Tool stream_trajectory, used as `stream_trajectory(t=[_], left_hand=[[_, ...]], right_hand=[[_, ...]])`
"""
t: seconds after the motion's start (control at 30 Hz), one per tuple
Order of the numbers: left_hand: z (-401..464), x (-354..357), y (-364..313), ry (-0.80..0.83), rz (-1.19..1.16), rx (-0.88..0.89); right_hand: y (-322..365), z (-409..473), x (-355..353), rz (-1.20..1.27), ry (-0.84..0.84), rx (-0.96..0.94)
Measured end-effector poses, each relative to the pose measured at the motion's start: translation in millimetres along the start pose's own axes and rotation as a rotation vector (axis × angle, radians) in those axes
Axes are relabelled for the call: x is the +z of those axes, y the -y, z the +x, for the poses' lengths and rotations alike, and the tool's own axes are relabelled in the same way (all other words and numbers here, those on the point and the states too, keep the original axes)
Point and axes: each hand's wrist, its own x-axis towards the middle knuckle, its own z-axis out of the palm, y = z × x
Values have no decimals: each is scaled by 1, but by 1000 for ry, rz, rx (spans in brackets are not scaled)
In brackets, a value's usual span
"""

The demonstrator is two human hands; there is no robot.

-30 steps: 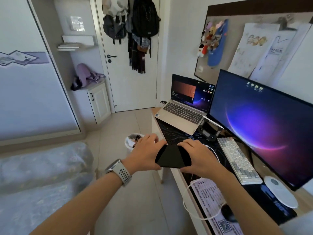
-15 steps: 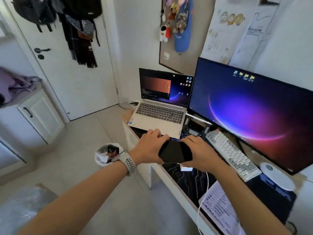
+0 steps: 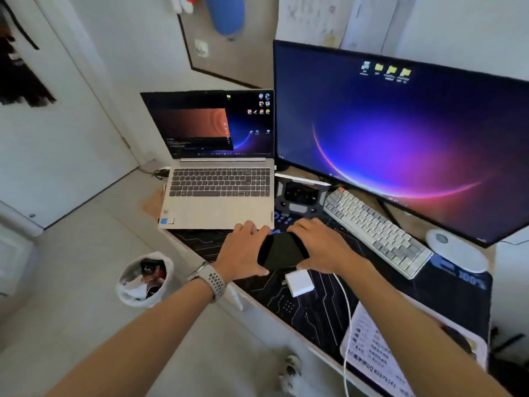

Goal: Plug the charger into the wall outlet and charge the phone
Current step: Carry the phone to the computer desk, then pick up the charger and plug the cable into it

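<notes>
A black phone [image 3: 282, 250] is held crosswise just above the dark desk mat [image 3: 309, 313]. My left hand [image 3: 243, 252] grips its left end and my right hand [image 3: 320, 249] grips its right end. A white charger block [image 3: 299, 283] lies on the mat right below the phone. Its white cable [image 3: 347, 316] runs down the mat and off the desk's front edge. No wall outlet is in view.
An open laptop [image 3: 220, 193] sits behind my hands, with a large monitor [image 3: 400, 138] and white keyboard [image 3: 375, 227] to the right. A printed sheet [image 3: 372, 353] lies at the desk's near edge. A full waste bin [image 3: 144, 277] stands on the floor at left.
My view has swung right and down toward the desk. Both hands have carried the phone over the desk mat, and the white charger block has come into view beneath it.
</notes>
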Motion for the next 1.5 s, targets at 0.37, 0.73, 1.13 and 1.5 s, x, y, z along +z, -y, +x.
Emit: stream_trajectory(t=[0.37,0.73,1.13,1.5], left_hand=[[58,45,17,149,132,62],[75,84,25,285,159,-36],[83,88,27,351,189,65],[101,81,46,285,271,400]], right_hand=[[-33,47,53,-48,64,55],[-35,85,88,-224,181,-36],[-36,112,103,-221,226,-127],[-34,87,95,-127,71,132]])
